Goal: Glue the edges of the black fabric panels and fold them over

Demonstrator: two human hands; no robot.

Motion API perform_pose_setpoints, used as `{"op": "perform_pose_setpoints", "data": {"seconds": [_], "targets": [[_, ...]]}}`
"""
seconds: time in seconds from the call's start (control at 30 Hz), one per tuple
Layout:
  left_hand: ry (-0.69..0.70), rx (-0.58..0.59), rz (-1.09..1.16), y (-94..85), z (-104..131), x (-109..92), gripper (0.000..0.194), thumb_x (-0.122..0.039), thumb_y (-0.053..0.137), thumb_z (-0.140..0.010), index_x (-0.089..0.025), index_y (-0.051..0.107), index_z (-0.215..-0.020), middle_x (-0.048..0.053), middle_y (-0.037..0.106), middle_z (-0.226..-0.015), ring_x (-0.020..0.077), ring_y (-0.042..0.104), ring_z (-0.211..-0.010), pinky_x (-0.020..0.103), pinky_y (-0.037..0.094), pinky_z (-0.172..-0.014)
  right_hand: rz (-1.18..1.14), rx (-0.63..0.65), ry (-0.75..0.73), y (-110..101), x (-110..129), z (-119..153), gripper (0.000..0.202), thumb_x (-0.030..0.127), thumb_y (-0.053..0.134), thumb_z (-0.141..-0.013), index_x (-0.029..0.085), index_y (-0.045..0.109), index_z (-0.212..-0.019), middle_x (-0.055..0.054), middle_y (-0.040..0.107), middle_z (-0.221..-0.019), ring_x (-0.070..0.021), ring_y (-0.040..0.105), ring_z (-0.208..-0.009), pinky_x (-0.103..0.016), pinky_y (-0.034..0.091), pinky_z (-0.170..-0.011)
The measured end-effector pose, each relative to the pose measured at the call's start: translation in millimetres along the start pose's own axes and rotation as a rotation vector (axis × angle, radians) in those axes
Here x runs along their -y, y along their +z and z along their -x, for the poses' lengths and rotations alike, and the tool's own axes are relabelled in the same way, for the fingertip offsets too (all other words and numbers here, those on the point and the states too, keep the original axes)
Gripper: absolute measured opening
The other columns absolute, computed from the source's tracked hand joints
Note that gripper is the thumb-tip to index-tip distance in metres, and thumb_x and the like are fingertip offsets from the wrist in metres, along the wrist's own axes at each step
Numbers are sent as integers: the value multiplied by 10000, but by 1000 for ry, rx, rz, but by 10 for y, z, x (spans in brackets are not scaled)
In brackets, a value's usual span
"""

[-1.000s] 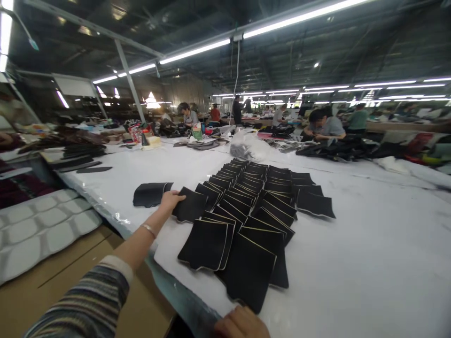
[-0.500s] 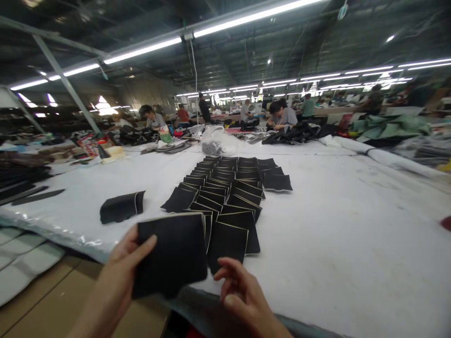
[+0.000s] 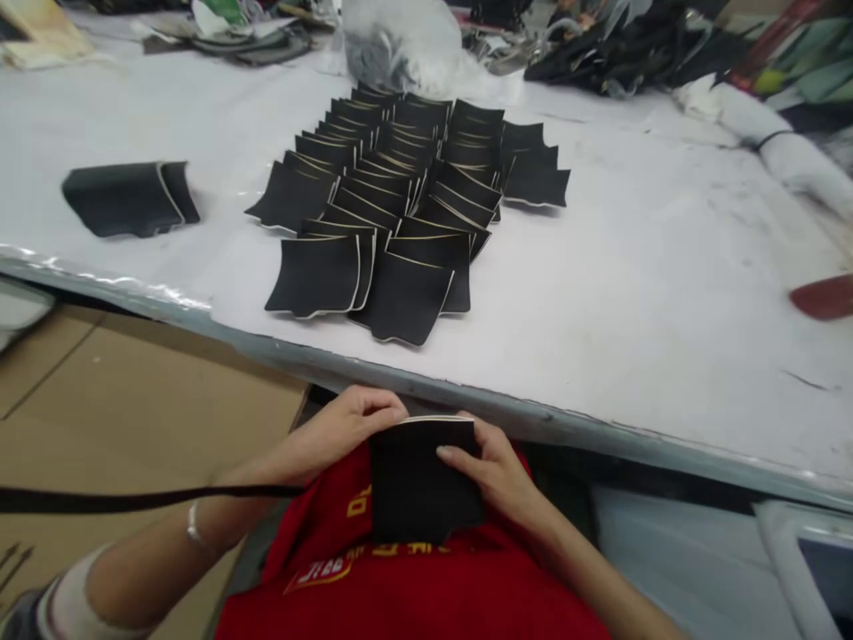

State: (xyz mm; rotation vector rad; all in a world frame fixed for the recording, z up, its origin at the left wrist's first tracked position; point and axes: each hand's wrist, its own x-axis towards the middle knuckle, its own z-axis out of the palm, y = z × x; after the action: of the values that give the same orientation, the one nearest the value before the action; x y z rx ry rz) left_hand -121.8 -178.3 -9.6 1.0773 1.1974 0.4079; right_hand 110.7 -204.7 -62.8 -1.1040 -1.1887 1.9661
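Over the red apron, below the table edge, a black panel (image 3: 423,480) with a pale top edge is held between both hands. My left hand (image 3: 360,422) pinches its upper left corner, fingers closed. My right hand (image 3: 497,467) grips its right side, thumb on the front face and fingers behind. On the white table (image 3: 600,320), overlapping rows of similar black pieces (image 3: 406,298) fan out toward the back. A separate curled black piece (image 3: 120,197) lies at the left of the table.
A clear plastic bag (image 3: 406,44) sits behind the rows. Dark strapped items (image 3: 619,53) lie at the back right, near a white roll (image 3: 793,160). A dark red object (image 3: 823,298) is at the right edge. Brown cardboard (image 3: 153,391) lies below left.
The view has tipped down. The held black panel has moved from above the table edge to the lap area, and my right hand, apart from it before, now grips it too.
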Motion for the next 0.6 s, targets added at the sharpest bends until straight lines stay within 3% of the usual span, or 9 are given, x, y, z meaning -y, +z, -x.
{"op": "perform_pose_setpoints", "data": {"seconds": [0.23, 0.4, 0.5, 0.6], "targets": [[72, 204, -337, -150, -243, -154, 242, -317, 576, -793, -122, 702, -728, -22, 541, -608, 96, 433, -592, 203, 311, -548, 269, 70, -81, -60, 111, -81, 192, 354, 657, -871, 190, 567, -912, 21, 568, -807, -136, 523, -730, -231, 423, -635], [-18, 257, -156, -140, -296, -168, 177, -232, 571, -692, -114, 703, -699, -10, 576, -586, 91, 446, -539, 204, 327, -516, 758, -70, -475, -27, 310, -83, 267, 250, 616, -905, 230, 546, -1161, -63, 604, -1103, -211, 573, -998, -349, 468, -880], [-97, 229, -14, -93, -296, -155, 135, -215, 575, -640, -120, 671, -647, -19, 558, -546, 85, 442, -498, 202, 330, -494, 944, -28, -666, 51, 388, -111, 187, 233, 589, -924, 223, 586, -1110, -89, 589, -1113, -226, 552, -1026, -377, 477, -890], [-123, 211, 38, -65, -280, -165, 111, -220, 589, -622, -123, 643, -630, -33, 529, -526, 78, 434, -483, 198, 331, -492, 1053, -16, -722, 116, 425, -152, 97, 224, 596, -918, 195, 615, -1009, -99, 605, -1048, -239, 545, -970, -396, 479, -848]]}}
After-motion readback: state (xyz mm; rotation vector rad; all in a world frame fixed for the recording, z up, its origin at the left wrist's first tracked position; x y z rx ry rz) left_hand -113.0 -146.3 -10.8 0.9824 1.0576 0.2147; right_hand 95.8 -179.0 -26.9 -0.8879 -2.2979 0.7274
